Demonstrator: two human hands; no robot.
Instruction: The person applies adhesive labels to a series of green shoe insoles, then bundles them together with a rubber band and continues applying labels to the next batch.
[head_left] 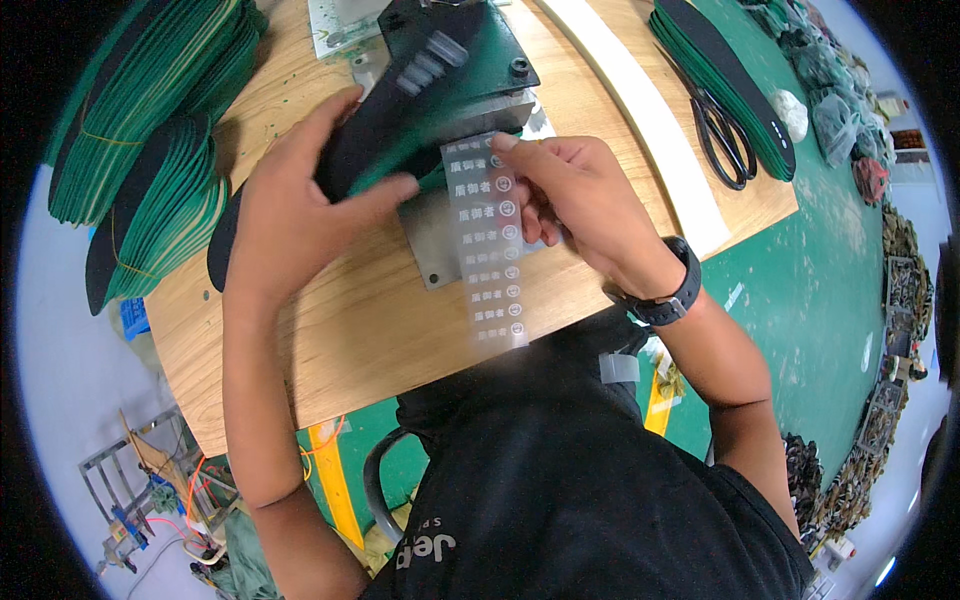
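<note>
My right hand [570,195] pinches the upper end of a clear strip of labels [485,240] between thumb and fingers. The strip, printed with repeated white marks, hangs down past the table's near edge. To its left, my left hand [305,205] is spread, thumb and fingers apart, around the near end of a black insole [385,125]. That insole is blurred, with a green edge and pale marks toward its far end. It lies over a dark metal press [490,75] with a flat steel plate [428,255]. Part of another black piece [222,240] shows behind my left wrist.
Bundled green-and-black insoles [150,120] stand at the left table edge. Black-handled scissors [722,140] lie at the right beside another insole stack [725,90]. A curved white strip [640,110] crosses the wooden table [340,345]. Bags [840,120] line the far right.
</note>
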